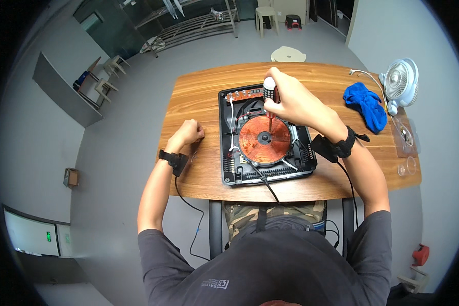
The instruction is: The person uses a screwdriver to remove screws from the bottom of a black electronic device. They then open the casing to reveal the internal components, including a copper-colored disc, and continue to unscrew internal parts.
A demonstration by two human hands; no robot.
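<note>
An opened induction cooker (228,171) lies on the wooden table, its black housing showing the parts inside. At its middle sits a round copper coil (252,145) with a dark hub. My right hand (296,99) is wrapped round the handle of a screwdriver (270,92), which is held upright. Its shaft points down at the coil, near the hub; whether the tip touches cannot be made out. To the left of the cooker, my left hand (187,133) rests on the table with its fingers curled closed. Anything inside that hand is hidden.
Right of the cooker are a blue cloth (366,106), a small white fan (401,81) and clear round containers (407,167). A black cord (265,182) crosses the cooker's near edge. Cables hang from both wrist straps. Stools (288,54) stand beyond the table (194,97).
</note>
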